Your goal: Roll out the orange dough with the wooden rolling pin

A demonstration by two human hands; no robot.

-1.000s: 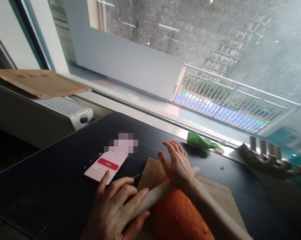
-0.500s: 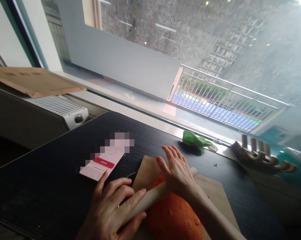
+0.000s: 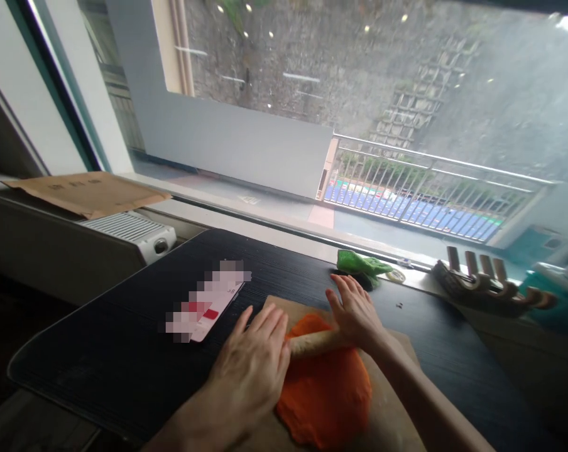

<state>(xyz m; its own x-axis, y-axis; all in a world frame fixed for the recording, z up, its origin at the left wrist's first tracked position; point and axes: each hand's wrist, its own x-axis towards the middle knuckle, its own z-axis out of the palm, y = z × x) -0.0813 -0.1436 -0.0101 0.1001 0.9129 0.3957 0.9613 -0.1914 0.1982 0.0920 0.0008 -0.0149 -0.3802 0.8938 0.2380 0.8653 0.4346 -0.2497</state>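
1. Across the dark bench (image 3: 124, 351), I want firm footing for the brown board (image 3: 382, 417).
2. On that board lies the orange sheet (image 3: 326, 395); I judge that even strokes toward its edges suit it.
3. Over the sheet's upper part, the rolling pin (image 3: 312, 343) sits slightly slanted; equal pressure at both ends should flatten evenly.
4. My left grip (image 3: 253, 364) and right grip (image 3: 357, 314) cover its ends, fingers extended, not curled round; flat palms probably let it turn freely.
5. Dark specks (image 3: 399, 306) lie off the board, best kept out.

matt dough (image 3: 328, 392), smooth wooden rolling pin (image 3: 313, 344)
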